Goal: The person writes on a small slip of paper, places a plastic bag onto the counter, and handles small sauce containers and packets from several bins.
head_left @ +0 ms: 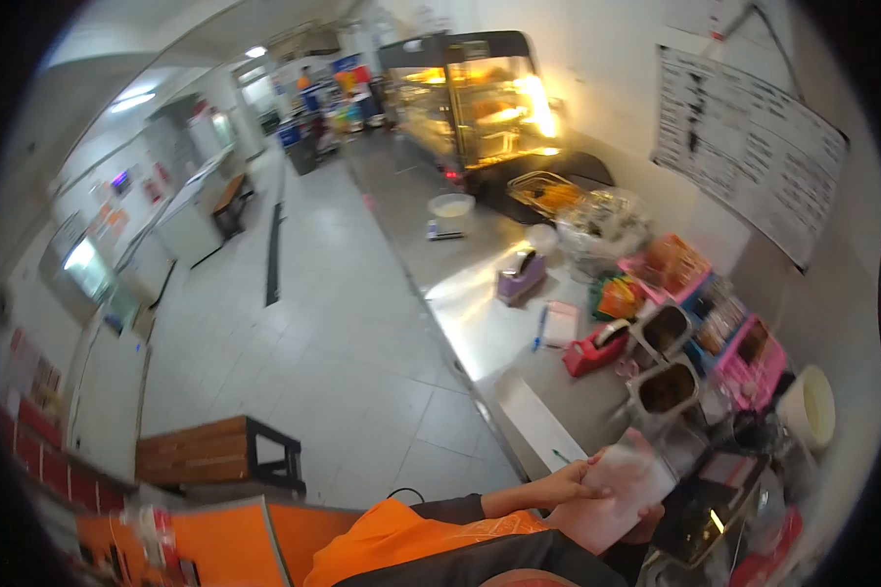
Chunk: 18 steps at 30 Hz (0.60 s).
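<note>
My left hand [578, 482] grips the near-left side of a pale pinkish sheaf [617, 491], with the thumb lying on top. Whether it is paper or thin plastic is too blurred to tell. Around its lower right edge curl the fingers of my right hand [647, 522], partly hidden beneath it. A green pen [560, 456] shows just beyond my left hand; whether that hand touches it I cannot tell. Past it a long white strip or tray [536, 414] lies along the front of the steel counter [459, 282].
Beyond are metal containers [663, 389], a red tape dispenser [595, 351], a purple tape dispenser [521, 279], a notepad [560, 324] and pink baskets [752, 359]. A lit glass food warmer [477, 110] stands farther back. A dark tablet-like device [705, 506] lies at right; a wooden bench [194, 449] stands left.
</note>
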### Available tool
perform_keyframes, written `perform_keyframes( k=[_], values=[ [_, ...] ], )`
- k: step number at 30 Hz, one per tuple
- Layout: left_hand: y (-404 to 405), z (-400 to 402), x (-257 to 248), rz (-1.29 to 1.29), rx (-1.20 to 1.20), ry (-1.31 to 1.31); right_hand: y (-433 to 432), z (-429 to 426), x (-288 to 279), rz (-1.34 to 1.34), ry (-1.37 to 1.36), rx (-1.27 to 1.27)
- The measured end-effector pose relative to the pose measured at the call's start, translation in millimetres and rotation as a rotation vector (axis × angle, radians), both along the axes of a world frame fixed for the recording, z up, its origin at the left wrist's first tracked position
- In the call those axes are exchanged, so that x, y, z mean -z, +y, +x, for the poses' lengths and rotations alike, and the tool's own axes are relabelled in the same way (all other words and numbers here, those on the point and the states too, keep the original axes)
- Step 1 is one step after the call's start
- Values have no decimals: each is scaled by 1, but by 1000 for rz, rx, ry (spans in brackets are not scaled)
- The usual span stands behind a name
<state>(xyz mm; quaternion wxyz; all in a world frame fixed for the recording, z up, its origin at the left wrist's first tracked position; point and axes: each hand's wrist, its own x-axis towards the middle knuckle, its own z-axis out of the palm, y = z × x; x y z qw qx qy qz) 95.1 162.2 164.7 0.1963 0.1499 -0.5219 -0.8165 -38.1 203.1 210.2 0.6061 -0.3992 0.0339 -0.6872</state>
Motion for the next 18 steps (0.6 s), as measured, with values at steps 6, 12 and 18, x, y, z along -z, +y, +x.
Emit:
perform_keyframes(
  k=[6, 12, 18],
  values=[
    [-23, -29, -27, -114, 109, -467, 13, -14, 22, 299, -133, 313],
    [-5, -76, -20, 78, 483, -329, 71, -35, 24, 498, -293, 784],
    [28, -83, -7, 276, 851, -163, 126, -11, -7, 294, -327, 1103]
  ],
)
